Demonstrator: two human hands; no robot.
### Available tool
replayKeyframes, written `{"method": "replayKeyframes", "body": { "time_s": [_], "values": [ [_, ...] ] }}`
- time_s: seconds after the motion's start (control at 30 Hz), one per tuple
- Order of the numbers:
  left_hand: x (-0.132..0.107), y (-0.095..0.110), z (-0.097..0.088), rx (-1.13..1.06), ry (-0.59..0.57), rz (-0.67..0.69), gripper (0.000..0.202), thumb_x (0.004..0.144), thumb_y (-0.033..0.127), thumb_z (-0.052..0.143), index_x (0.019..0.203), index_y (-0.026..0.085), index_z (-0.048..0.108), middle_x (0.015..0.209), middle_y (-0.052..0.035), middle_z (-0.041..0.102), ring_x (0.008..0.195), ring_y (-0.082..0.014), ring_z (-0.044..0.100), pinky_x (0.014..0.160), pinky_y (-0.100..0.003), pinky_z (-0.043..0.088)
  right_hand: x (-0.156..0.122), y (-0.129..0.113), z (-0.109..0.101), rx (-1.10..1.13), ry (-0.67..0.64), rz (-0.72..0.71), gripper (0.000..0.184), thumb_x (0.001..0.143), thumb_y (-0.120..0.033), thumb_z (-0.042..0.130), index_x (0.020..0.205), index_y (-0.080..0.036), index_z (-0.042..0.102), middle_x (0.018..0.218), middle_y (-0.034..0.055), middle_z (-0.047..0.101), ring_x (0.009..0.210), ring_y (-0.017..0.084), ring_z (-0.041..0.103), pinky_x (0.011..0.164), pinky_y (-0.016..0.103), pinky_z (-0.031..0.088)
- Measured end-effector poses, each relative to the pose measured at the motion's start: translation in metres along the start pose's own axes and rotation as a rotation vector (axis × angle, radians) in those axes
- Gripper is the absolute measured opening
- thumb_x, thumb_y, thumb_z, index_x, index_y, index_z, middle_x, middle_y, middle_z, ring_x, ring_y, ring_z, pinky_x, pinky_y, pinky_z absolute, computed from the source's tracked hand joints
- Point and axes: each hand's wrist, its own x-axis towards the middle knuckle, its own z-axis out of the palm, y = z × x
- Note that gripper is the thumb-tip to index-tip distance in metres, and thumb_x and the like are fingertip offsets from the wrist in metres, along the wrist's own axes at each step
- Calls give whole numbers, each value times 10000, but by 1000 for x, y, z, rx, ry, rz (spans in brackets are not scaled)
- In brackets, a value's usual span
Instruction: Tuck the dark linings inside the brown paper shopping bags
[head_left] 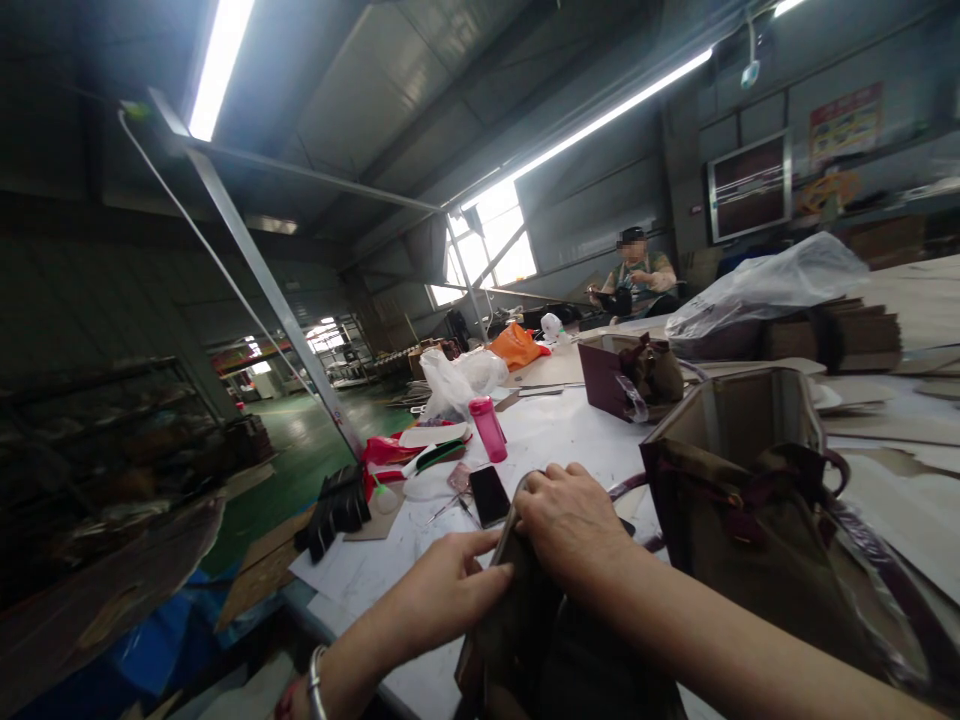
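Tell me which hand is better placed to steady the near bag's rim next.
Probably the right hand: its fingers curl over the rim, whereas the left hand has its thumb and forefinger extended beside it.

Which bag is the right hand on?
The dark bag at bottom centre, right hand over its edge; the large open bag at right and the smaller bag farther back have no hand on them.

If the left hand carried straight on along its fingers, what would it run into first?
The side of the dark bag under the right hand. The left hand's fingertips look right at that edge, though actual contact is hard to judge from this one view.
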Motion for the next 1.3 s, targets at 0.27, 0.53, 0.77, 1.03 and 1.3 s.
{"method": "replayKeyframes", "body": {
  "time_s": [0.27,0.53,0.77,1.03,1.3],
  "values": [
    [3,4,-1,-67,-11,83,269,684,137,447,912,122,590,733,-5,561,720,-150,501,622,-218,398,-1,-1,1,16,-14,10,140,804,-159,523,796,-162,662,858,77,639,806,233,549,633,344,324],
    [19,-4,-2,-11,72,137,252,744,209,480,952,131,600,766,-17,595,729,-163,523,638,-235,399,-2,4,0,30,-7,-10,106,796,-204,556,785,-170,656,837,66,633,813,228,534,643,332,327],
    [15,-7,-12,2,44,161,264,737,167,445,935,130,615,858,-22,614,810,-168,534,719,-237,402,-13,15,-6,10,53,-105,67,801,-228,570,793,-199,629,893,50,595,862,221,486,679,313,336],
    [-20,19,-24,-4,-192,147,260,742,158,470,949,148,628,792,10,602,722,-128,515,678,-198,398,-53,21,-12,66,310,-191,107,700,-174,679,725,-204,580,862,23,562,851,214,471,721,330,369],
    [-21,40,-34,119,-429,157,311,750,155,490,1034,170,615,840,15,642,727,-120,556,655,-165,429,-99,16,-22,62,149,-95,62,819,-173,479,778,-207,510,797,24,541,613,174,553,518,287,461]
  ]
}}
